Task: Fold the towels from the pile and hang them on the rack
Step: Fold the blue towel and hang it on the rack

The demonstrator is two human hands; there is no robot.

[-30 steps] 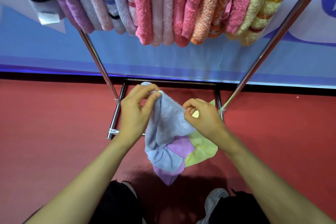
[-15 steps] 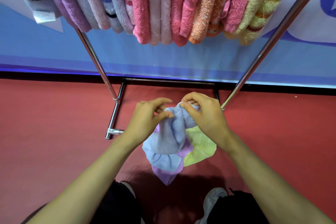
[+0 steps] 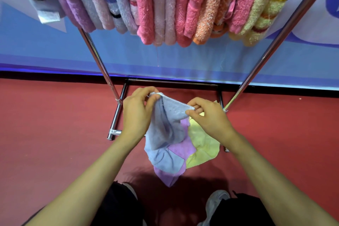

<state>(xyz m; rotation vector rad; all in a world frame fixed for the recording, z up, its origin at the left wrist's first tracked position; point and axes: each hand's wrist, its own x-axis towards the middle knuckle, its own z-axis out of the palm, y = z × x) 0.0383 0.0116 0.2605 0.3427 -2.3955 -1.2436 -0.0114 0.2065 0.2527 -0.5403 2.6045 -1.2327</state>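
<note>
View down from my head. My left hand [image 3: 136, 112] and right hand [image 3: 209, 115] each pinch a top corner of the blue towel [image 3: 168, 124], thumb pressed to fingers and clamped on the cloth.

Half a second ago both hands were bunched close together over its crumpled top. Now they have drawn apart, and the top edge runs nearly straight between them, the left corner a little higher than the right.

The rest of the towel hangs down creased. Its lower end seems to rest on the pile, over a purple towel [image 3: 180, 149] and beside a yellow towel [image 3: 203, 145], on the red floor [image 3: 55, 124] in front of my shoe [image 3: 215, 202].

The rack [image 3: 99, 64] has a pole on either side of my hands. Above, its bar is packed with hung towels [image 3: 145, 5].

I judge that I have found the edge, so the towel can now be lifted clear and folded. It is not folded yet, and two more wait below. Room on the bar looks tight.
</note>
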